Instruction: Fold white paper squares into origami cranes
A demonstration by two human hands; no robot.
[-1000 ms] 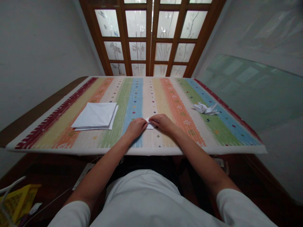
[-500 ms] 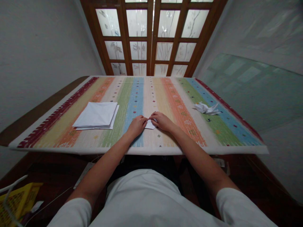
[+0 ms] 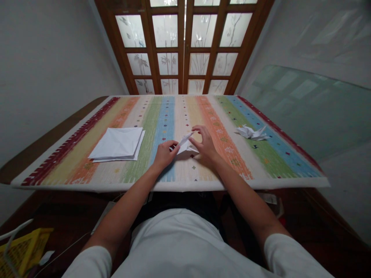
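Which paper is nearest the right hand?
The small folded white paper, just beside the right hand; the square stack of sheets and the crumpled paper figure both lie farther out.

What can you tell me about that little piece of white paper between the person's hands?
The folded white paper is thin, plain and matt, creased into an angular, pointed shape with one narrow tip slanting up and away. It sits above or on the striped cloth, near a pale stripe. The left hand grips its left end with the fingertips. The curved right hand is just beside it, though whether it touches is hard to tell.
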